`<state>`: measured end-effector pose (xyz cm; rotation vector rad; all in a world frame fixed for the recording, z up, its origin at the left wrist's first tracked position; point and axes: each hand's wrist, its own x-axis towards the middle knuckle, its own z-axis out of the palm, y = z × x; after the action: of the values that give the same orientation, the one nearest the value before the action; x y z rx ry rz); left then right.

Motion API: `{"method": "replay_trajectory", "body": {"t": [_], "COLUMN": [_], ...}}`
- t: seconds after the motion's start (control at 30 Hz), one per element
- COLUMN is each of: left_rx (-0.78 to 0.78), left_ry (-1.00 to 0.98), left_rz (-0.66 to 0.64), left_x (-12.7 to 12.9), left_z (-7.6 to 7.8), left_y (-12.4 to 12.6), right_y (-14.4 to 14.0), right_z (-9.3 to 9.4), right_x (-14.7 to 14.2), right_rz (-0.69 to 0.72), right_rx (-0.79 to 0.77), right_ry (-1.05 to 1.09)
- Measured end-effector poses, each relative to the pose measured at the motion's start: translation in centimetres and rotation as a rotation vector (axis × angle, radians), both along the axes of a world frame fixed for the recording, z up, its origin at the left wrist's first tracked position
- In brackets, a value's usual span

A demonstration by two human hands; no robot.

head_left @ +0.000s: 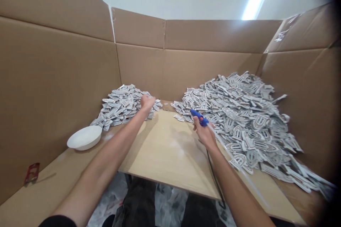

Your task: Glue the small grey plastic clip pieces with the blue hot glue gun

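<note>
Left hand (147,102) grabbing a piece off the small left pile (121,105), right hand (204,133) gripping the blue glue gun (199,117), so gluing probably needs it brought near.

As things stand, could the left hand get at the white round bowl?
Probably yes: the left hand rests on the smaller grey pile, and the white round bowl sits unobstructed beside that arm.
</note>
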<state>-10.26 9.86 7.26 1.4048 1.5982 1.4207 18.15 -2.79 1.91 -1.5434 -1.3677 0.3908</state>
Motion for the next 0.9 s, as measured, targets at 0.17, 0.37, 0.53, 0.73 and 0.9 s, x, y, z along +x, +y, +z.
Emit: {"method": "replay_trajectory", "body": {"t": [0.17,0.37,0.53,0.73,0.9], "left_rx": [-0.065,0.073,-0.023,0.051,0.009], "left_ry": [0.267,0.804,0.944,1.075,0.967], "left_rz": [-0.113,-0.504,-0.553,-0.496,-0.415], "left_x": [4.9,7.6,9.7,9.7,7.4], "left_z": [-6.0,-8.9,-8.5,-8.4,-9.1], "left_y": [-3.7,-6.0,-3.8,-2.5,-2.7], "right_y": [0.3,1.1,1.7,1.3,0.8], "right_z": [-0.2,-0.6,-1.1,-0.8,-0.5], "right_x": [0.4,1.3,2.3,3.3,3.0], "right_rz": [-0.021,-0.107,-0.147,0.199,0.444], "right_rx": [-0.002,0.01,-0.038,-0.217,-0.266], "right_ry": [0.023,0.1,0.008,-0.264,-0.409]}}
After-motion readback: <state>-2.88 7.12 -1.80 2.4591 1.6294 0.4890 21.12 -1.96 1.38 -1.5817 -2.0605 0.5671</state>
